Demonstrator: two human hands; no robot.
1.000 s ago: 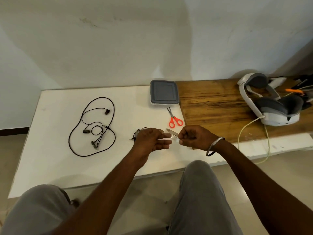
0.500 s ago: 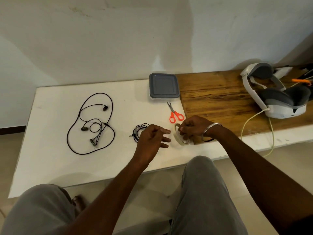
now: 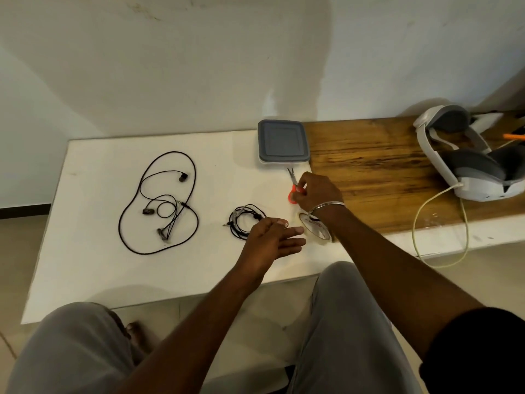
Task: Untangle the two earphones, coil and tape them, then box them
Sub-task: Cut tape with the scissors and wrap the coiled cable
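Right hand (image 3: pixel 314 194) pinches the scissors (image 3: pixel 293 185) on the worktop (image 3: pixel 93 251), tape roll (image 3: pixel 315 228) below its wrist. Left hand (image 3: pixel 272 240) spread beside coiled earphone (image 3: pixel 245 223); loose earphone (image 3: pixel 162 203) far left; box (image 3: pixel 282 143) shut.

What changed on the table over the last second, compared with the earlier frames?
The right hand let go of the tape roll, which now lies on the table, and moved up to the orange scissors, closing on their handles. The left hand hangs open, with no tape strip visible. The coiled earphone, loose earphone and lidded box stayed put.
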